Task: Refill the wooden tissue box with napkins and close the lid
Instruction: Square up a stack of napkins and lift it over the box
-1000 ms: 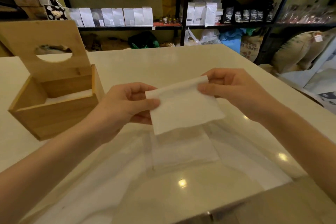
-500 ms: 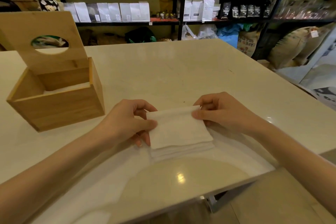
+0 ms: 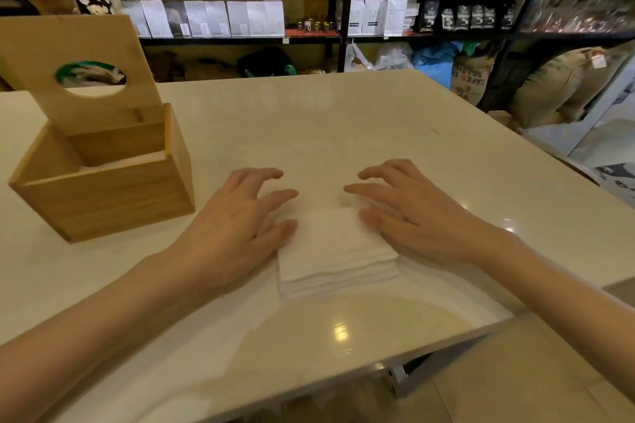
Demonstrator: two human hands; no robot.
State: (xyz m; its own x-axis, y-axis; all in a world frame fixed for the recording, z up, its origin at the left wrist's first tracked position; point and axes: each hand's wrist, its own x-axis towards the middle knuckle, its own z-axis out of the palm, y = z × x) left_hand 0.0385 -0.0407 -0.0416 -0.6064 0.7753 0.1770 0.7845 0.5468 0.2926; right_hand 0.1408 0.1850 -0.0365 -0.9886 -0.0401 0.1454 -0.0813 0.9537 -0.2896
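Near the front edge of the tabletop (image 3: 395, 134), toward its right front corner, a stack of white napkins (image 3: 335, 251) is now lying flat; a second ago the top sheet was being held up in the air between both hands, and half a second ago it was being lowered onto the pile. The left hand (image 3: 237, 227) and the right hand (image 3: 409, 216) are now sitting on either side of the stack with fingers spread and released, pinching nothing, thumbs resting at its far corners and palms touching its left and right edges. The stack is lying roughly square, its layered edge facing the front edge of the tabletop and turned slightly counter-clockwise, so no clear long axis is showing. Farther back and to the left, near the left edge of the tabletop, the wooden tissue box (image 3: 106, 196) is standing open, one corner pointing toward the front edge, with a few napkins lying inside. Its lid (image 3: 79, 69), with an oval hole, is standing upright at the box's rear wall. Bare tabletop is lying between box and stack and stretching beyond the hands to the far edge. Dark shelves (image 3: 340, 34) of bags are standing behind.
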